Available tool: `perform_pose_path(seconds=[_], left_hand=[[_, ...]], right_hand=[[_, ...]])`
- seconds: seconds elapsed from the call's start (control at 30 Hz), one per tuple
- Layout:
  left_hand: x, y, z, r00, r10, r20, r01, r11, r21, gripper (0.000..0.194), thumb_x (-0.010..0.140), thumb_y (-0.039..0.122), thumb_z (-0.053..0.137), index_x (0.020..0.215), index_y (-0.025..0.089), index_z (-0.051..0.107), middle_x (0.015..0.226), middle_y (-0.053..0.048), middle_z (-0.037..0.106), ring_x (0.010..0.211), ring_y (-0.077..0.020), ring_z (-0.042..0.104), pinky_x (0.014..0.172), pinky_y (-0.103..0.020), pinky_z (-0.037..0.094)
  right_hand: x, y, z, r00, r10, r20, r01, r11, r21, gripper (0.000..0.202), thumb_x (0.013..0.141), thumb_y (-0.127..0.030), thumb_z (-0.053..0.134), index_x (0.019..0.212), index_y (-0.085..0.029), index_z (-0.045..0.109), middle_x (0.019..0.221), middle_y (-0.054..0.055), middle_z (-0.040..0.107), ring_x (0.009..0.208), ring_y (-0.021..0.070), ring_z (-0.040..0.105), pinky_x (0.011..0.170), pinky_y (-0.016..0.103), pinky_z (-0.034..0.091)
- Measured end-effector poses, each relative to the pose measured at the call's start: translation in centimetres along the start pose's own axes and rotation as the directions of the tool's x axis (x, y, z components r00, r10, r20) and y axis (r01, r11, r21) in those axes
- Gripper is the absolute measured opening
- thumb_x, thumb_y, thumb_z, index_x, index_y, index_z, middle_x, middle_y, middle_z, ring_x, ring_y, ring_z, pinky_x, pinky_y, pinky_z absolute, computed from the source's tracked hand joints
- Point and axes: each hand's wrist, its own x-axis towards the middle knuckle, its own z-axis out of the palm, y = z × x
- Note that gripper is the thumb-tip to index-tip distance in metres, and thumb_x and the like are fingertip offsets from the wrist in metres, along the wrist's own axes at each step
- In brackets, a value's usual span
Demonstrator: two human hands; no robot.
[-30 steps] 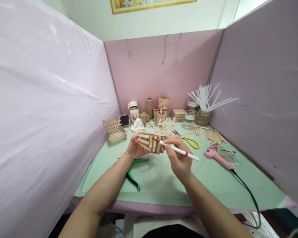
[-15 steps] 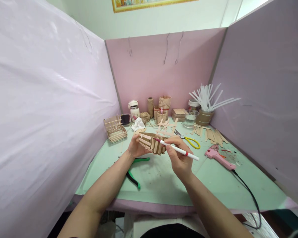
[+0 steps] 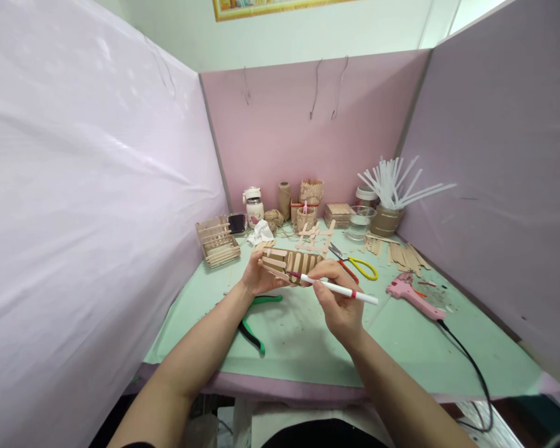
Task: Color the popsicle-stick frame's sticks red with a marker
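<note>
Since the earlier frame our red-tipped marker (image 3: 332,287) has dropped a little, its tip now touching the lower edge of the popsicle-stick box (image 3: 291,266) instead of its upper face, and the box has tilted slightly toward us. Our left hand (image 3: 257,278) is closed around the box's left end, holding it above the green table (image 3: 401,348) at the centre of the frame; our right hand (image 3: 338,302) pinches the marker in a writing grip. To do this well, we judge, we should keep the box braced in the left hand, rest the right fingers against the sticks, and draw the tip along one stick with light pressure so that the glued joints do not flex. We count one marker and one box in hand, one finished stick crate (image 3: 216,241) at centre left, one pair of green pliers (image 3: 254,323) below the left wrist, one pair of yellow-handled scissors (image 3: 361,266), one pink glue gun (image 3: 413,297) at right, and one tub of glue sticks (image 3: 388,205), too many to count.
</note>
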Motion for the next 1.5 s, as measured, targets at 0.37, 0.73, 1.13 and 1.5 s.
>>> perform_pose_path(seconds=[0.37,0.73,1.13,1.5], left_hand=[[0.0,-0.3,-0.3,0.998,-0.032,0.045,0.032,0.999,-0.005,0.069,0.075,0.057,0.069,0.129,0.014,0.065,0.117,-0.015,0.074,0.103,-0.0331,0.069,0.092,-0.051,0.051],[0.0,-0.5,-0.9,0.999,-0.023,0.037,0.023,1.0,-0.006,0.067,0.077,0.056,0.069,0.129,0.014,0.065,0.117,-0.015,0.074,0.106,-0.0331,0.069,0.098,-0.051,0.047],[0.0,-0.4,-0.8,0.998,-0.04,0.05,0.04,0.999,0.004,0.066,0.076,0.055,0.069,0.129,0.016,0.064,0.121,-0.015,0.074,0.11,-0.0338,0.069,0.094,-0.048,0.05],[0.0,-0.4,-0.9,0.998,-0.04,0.049,0.039,0.999,0.003,0.064,0.077,0.055,0.067,0.127,0.015,0.065,0.114,-0.015,0.075,0.104,-0.0325,0.07,0.097,-0.051,0.047]], right_hand=[[0.2,0.5,-0.2,0.994,0.067,-0.082,-0.067,0.998,0.006,0.01,0.095,-0.026,0.059,0.095,-0.024,0.069,0.088,0.005,0.072,0.083,0.02,0.064,0.072,0.038,0.051],[0.0,0.5,-0.4,0.996,0.063,-0.066,-0.061,0.998,0.029,0.011,0.094,-0.024,0.058,0.093,-0.024,0.069,0.084,0.004,0.07,0.082,0.0202,0.064,0.07,0.036,0.049],[0.1,0.4,-0.4,0.995,0.056,-0.084,-0.056,0.998,0.011,0.01,0.093,-0.024,0.058,0.092,-0.024,0.068,0.082,0.003,0.069,0.079,0.02,0.064,0.069,0.036,0.051],[0.0,0.4,-0.5,0.994,0.062,-0.086,-0.059,0.997,0.043,0.01,0.093,-0.023,0.058,0.09,-0.024,0.068,0.082,0.003,0.069,0.081,0.0201,0.064,0.07,0.036,0.051]])
